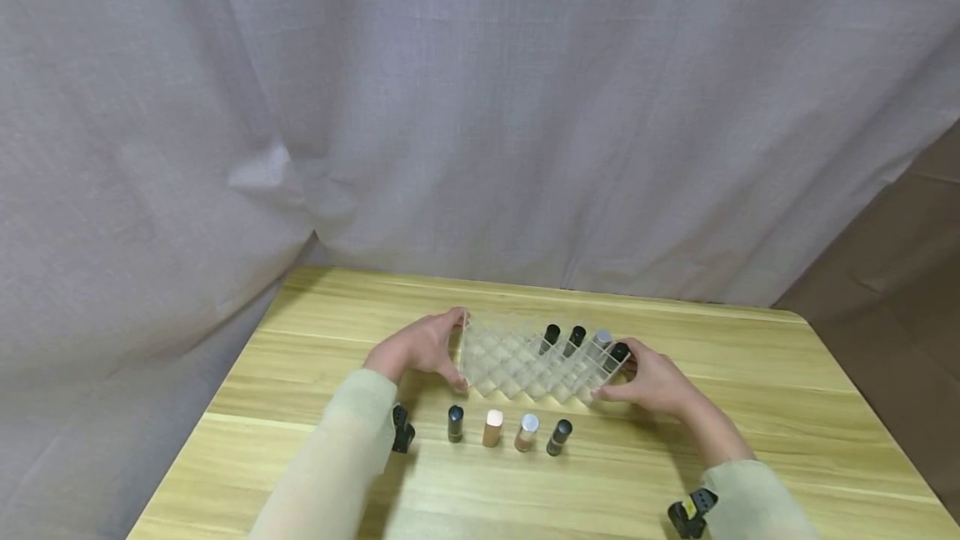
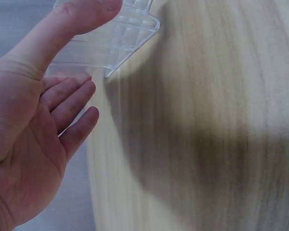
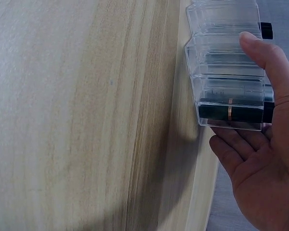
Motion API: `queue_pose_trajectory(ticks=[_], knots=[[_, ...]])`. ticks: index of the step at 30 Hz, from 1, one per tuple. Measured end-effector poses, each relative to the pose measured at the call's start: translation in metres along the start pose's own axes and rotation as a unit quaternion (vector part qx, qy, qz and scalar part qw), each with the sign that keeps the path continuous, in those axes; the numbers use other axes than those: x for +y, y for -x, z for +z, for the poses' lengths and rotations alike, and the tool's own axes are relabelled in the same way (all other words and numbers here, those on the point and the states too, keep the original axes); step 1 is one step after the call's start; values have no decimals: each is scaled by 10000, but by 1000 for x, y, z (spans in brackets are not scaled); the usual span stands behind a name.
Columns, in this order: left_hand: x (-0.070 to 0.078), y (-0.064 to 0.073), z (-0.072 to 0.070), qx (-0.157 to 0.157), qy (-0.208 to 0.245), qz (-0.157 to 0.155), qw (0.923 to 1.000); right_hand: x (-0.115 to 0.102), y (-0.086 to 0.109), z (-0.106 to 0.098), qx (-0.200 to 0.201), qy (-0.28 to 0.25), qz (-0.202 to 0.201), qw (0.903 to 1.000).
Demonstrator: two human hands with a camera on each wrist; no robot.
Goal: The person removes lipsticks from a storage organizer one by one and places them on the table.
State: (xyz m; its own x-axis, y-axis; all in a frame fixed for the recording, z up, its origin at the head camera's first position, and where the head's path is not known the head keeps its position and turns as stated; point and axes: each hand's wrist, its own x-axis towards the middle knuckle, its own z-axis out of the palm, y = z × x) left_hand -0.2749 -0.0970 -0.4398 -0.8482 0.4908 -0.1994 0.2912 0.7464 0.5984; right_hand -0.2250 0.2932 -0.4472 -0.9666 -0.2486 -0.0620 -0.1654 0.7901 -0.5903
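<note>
A clear lipstick organizer (image 1: 510, 361) with diamond-shaped slots is held by its two ends. My left hand (image 1: 427, 346) grips the left end, thumb toward the front corner and fingers toward the back. At the other end, my right hand (image 1: 654, 377) holds it between thumb and fingers. Several lipstick tubes stand in the slots on the right, among them one with a silver cap (image 1: 602, 340) and a black one (image 1: 618, 352). In the right wrist view, a black tube (image 3: 214, 113) with a gold band shows through the end wall, next to my fingers (image 3: 231, 149).
In front of the organizer, a row of tubes stands on the wooden table (image 1: 480, 498): a black tube (image 1: 455, 425), a copper-coloured one (image 1: 492, 430), a silver-capped one (image 1: 527, 432) and another black one (image 1: 558, 438). A grey curtain (image 1: 480, 107) hangs behind the table.
</note>
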Motion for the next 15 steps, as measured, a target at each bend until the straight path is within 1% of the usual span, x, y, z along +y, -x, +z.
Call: queue_pose_trajectory(ticks=[3, 6, 15], knots=[[-3, 1, 2, 26, 116, -1, 9999, -1, -1, 0, -46, -57, -3, 10000], [-5, 0, 3, 46, 127, 4, 9999, -2, -1, 0, -77, -81, -2, 9999], [-5, 0, 4, 33, 291, -28, 9996, -4, 0, -1, -41, 5, -1, 10000]])
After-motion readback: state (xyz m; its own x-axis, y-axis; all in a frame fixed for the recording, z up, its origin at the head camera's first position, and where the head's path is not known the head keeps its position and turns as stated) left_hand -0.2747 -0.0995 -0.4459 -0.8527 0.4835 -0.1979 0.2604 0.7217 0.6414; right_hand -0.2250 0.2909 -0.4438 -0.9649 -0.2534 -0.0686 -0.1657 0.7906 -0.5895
